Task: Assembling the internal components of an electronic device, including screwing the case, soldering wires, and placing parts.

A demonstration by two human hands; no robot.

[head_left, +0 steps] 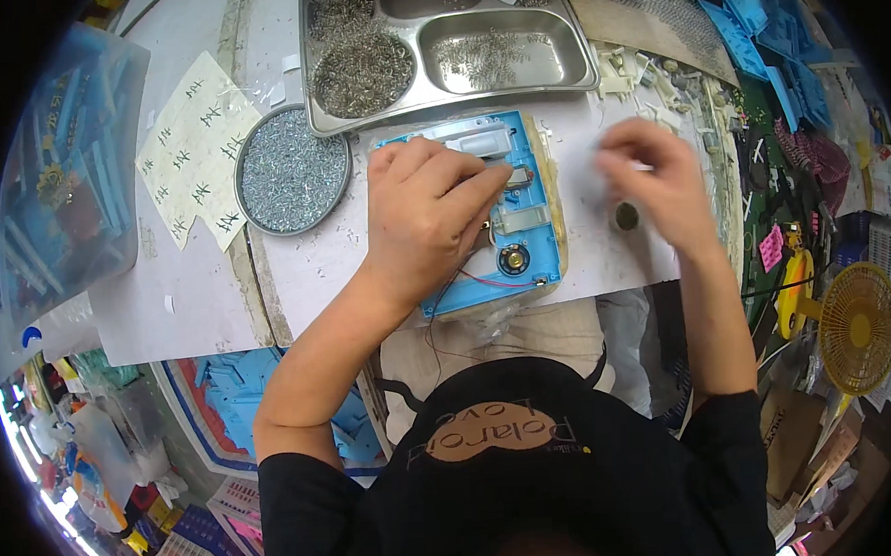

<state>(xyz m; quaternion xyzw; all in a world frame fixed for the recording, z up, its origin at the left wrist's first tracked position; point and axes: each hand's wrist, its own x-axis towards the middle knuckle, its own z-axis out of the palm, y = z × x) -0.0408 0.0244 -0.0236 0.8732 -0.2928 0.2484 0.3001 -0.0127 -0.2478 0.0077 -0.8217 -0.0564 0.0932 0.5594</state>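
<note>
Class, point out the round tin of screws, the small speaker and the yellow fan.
round tin of screws [292, 170], head view, on the screw heap.
small speaker [512, 260], head view, on its centre.
yellow fan [858, 327], head view, on its grille.

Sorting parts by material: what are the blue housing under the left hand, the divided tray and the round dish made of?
Blue housing: looks like moulded plastic, matte, uniform colour; the left hand rests on it.
Divided tray: likely stainless steel, with a bright mirror-like sheen and pressed compartments.
Round dish: rim grey and dull, probably metal; hard to tell, as small silvery parts fill it.
</note>
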